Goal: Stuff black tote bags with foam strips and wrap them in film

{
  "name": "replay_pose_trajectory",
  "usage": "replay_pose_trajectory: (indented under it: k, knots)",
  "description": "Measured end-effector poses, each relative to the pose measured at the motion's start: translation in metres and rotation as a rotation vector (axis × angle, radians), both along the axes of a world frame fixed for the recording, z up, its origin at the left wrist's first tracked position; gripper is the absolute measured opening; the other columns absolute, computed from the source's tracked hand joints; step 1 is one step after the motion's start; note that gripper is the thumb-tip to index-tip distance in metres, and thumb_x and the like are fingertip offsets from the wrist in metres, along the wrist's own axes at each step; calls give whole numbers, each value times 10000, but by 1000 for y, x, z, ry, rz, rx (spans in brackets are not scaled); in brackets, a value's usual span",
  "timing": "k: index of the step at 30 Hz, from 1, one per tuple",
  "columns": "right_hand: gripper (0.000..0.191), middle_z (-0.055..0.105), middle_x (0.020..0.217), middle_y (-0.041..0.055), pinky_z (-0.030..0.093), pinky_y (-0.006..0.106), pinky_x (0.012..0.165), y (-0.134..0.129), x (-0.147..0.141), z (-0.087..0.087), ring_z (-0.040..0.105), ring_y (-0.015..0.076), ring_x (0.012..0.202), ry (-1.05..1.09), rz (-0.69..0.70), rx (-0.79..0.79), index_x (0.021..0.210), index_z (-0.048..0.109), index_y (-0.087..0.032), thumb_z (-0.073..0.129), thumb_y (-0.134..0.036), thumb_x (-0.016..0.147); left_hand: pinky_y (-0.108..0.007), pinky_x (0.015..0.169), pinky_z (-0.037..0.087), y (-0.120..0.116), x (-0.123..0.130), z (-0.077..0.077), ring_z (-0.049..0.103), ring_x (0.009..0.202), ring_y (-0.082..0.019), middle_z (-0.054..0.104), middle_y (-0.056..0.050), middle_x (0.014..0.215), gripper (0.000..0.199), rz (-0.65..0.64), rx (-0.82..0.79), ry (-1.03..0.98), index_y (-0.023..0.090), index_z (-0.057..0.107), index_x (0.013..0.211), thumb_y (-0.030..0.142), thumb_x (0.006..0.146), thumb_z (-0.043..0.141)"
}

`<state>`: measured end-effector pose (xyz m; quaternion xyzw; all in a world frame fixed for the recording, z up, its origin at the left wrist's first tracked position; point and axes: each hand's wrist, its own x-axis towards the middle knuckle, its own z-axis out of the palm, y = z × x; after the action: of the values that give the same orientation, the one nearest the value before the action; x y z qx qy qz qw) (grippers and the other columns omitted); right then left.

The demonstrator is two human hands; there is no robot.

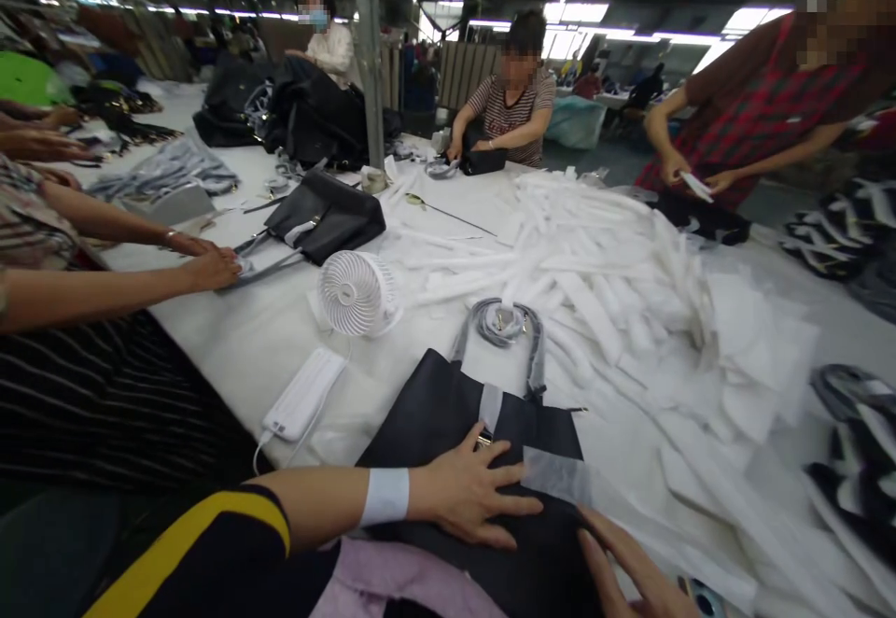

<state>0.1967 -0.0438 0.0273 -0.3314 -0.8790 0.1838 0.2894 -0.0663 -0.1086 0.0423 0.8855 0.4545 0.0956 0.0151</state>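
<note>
Pale mauve cloth (399, 576) is seen closest, beside a dark sleeve with a yellow stripe (231, 511). Just beyond, a black, leather-like handbag (420, 422) is laid flat at the near edge of the white work surface (217, 338), its sides flaring toward the bottom. Its front is fitted with a gold-coloured metal clasp (484, 441), above which a pale translucent strip (492, 401) is set. Grey-looking wrapped handles (538, 347) are stretched away from its top, with a coiled grey strap (483, 327) placed between them.

The left hand (483, 495), banded in white at the wrist, is held open, palm down on the bag, fingers spread wide, the index fingertip by the clasp. A translucent sheet (556, 475) is laid partly across the bag near its fingertips. By the right hand (623, 567), cut off by the frame, the bag's right side is touched; whether anything is pinched cannot be told.
</note>
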Motion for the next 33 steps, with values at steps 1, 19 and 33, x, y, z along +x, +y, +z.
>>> replay_pose_trajectory:
  k: [1, 19, 33]
  knots:
    - [308, 709, 1118, 47, 573, 312, 827, 11, -12, -7, 674, 223, 1015, -7, 91, 165, 1179, 643, -261, 508, -375, 927, -707, 1005, 333, -1, 0, -1, 410, 1315, -384, 407, -93, 1487, 590, 4, 13, 0, 305, 389, 1424, 627, 937, 302]
    - [607, 725, 787, 75, 521, 338, 652, 44, -25, 6, 659, 233, 679, 5, -420, -494, 1006, 720, -171, 550, -675, 714, -685, 1059, 275, -6, 3, -10, 395, 1335, -371, 370, -120, 1517, 604, 44, -60, -79, 258, 347, 1448, 587, 942, 346]
    - [662, 694, 793, 101, 484, 332, 651, 86, 41, 20, 619, 222, 701, 207, -750, -458, 1133, 648, -100, 607, -568, 667, -675, 1082, 224, -7, 3, -18, 396, 1332, -369, 405, -105, 1495, 616, 58, -55, -114, 282, 335, 1460, 591, 930, 387]
